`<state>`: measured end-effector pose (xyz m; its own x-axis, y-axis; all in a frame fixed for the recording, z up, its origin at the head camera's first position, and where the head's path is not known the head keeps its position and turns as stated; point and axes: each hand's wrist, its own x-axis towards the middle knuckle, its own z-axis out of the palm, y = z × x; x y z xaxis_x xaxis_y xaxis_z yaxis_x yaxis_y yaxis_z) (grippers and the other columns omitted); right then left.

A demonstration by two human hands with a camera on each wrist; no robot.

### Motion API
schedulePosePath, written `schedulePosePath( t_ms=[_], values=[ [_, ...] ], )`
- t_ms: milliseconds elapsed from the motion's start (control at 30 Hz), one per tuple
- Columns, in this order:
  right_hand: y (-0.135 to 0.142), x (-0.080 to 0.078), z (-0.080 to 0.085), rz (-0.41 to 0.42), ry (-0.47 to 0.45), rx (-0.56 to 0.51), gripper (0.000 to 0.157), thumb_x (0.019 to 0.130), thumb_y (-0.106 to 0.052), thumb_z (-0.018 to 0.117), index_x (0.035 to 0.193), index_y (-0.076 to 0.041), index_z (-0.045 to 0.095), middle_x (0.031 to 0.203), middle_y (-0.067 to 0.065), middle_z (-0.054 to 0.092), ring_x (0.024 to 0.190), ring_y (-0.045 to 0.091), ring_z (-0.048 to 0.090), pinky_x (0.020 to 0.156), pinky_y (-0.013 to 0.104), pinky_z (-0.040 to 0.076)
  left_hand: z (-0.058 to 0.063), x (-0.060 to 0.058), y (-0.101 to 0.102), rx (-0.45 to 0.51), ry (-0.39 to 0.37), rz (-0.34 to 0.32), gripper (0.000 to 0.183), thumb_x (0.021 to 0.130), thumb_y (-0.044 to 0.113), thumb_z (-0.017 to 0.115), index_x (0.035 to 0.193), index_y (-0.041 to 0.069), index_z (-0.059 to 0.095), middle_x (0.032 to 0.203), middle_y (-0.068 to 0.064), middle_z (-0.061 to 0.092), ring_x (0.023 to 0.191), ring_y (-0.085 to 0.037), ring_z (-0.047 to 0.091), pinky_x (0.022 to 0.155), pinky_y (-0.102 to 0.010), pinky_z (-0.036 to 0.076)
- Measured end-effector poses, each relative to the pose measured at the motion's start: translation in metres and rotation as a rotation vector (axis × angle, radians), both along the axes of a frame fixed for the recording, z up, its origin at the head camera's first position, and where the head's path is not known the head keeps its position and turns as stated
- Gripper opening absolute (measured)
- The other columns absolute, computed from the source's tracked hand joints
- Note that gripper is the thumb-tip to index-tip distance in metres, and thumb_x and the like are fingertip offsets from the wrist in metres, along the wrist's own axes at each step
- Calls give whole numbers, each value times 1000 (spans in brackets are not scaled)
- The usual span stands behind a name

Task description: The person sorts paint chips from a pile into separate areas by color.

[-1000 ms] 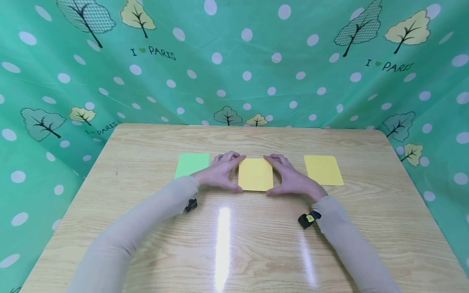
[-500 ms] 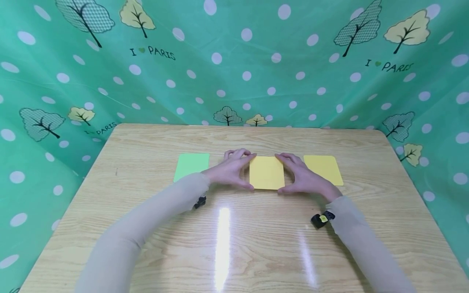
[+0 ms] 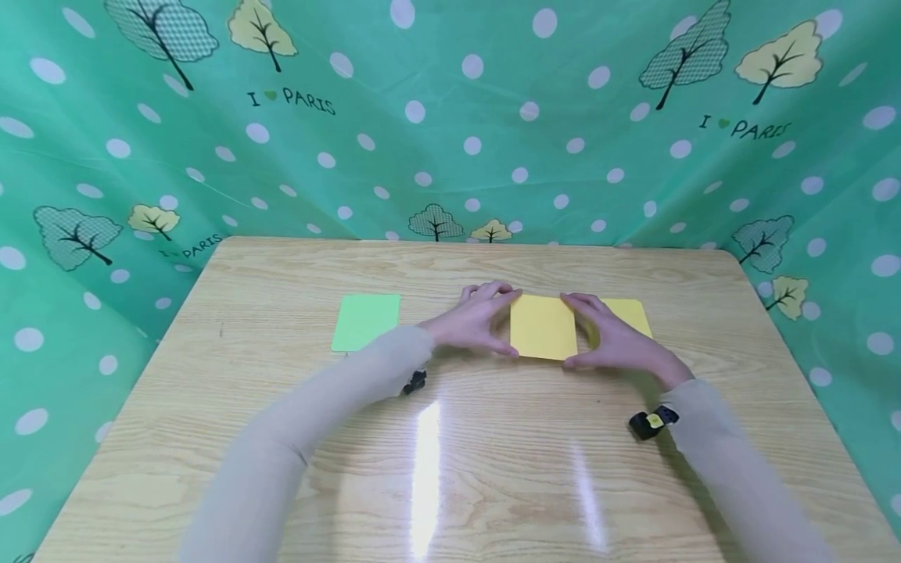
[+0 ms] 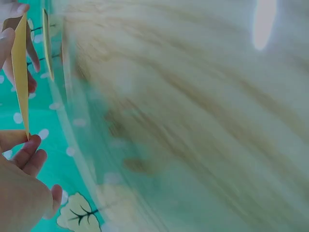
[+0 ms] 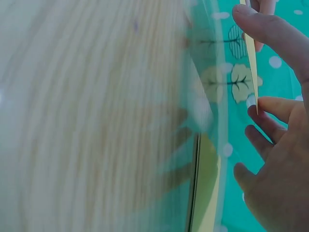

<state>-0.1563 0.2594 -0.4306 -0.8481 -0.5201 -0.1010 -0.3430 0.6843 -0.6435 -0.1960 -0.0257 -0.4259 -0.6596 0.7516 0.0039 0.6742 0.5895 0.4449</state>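
Between my hands is a light orange-yellow square of paper [image 3: 543, 327], held level above the table. My left hand [image 3: 482, 319] pinches its left corners, thumb at the near one and fingers at the far one. The right hand [image 3: 614, 338] grips the right corners the same way. Both wrist views show the paper [image 4: 20, 77] edge-on, off the tabletop. A second, yellow square [image 3: 629, 314] lies on the table, partly hidden by my right hand; in the right wrist view this yellow square [image 5: 205, 188] sits below the hand.
A green square [image 3: 366, 322] lies flat on the table, left of my left forearm. The wooden table [image 3: 493, 469] is backed by a green dotted curtain [image 3: 450, 117]. Each wrist wears a small black camera.
Both hands have carried the orange-yellow paper to the right, away from the green square and close to the yellow one. The squares on the table have stayed put.
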Motion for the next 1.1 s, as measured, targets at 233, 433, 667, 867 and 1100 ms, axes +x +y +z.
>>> schedulePosePath(
  t_ms=[233, 433, 667, 867, 1100],
  values=[
    [20, -2, 0, -28, 31, 31, 108, 72, -39, 85, 153, -5, 23, 154, 20, 21, 137, 44, 23, 106, 63, 24, 0, -3, 21, 25, -27, 2, 106, 72, 53, 81, 151, 4, 29, 146, -9, 36, 134, -19, 31, 113, -40, 14],
    [36, -1, 3, -47, 34, 55, 108, 71, -38, 86, 152, 0, 24, 152, 22, 22, 137, 44, 23, 107, 63, 24, 1, -6, 39, 34, -42, 0, 105, 73, 52, 80, 151, 3, 29, 147, -9, 35, 135, -21, 31, 113, -36, 18],
    [57, -2, 5, -51, 39, 89, 109, 72, -36, 86, 152, 1, 22, 151, 26, 22, 135, 48, 23, 105, 65, 24, -4, -8, 66, 7, -16, 10, 104, 74, 56, 78, 150, 3, 30, 147, -10, 37, 134, -22, 33, 111, -38, 25],
    [74, -1, 4, -65, 10, 94, 107, 74, -28, 84, 153, 0, 17, 152, 27, 16, 136, 50, 18, 104, 68, 21, -4, -7, 88, -24, -15, 34, 104, 74, 58, 76, 150, 4, 31, 147, -10, 37, 134, -22, 34, 110, -37, 28],
    [92, -1, 5, -91, -35, 124, 110, 75, -27, 83, 154, -2, 11, 153, 28, 11, 137, 52, 13, 103, 71, 19, -6, -10, 116, -110, -5, 46, 105, 75, 65, 71, 152, 7, 30, 150, -6, 35, 136, -20, 30, 110, -38, 26]
  ],
)
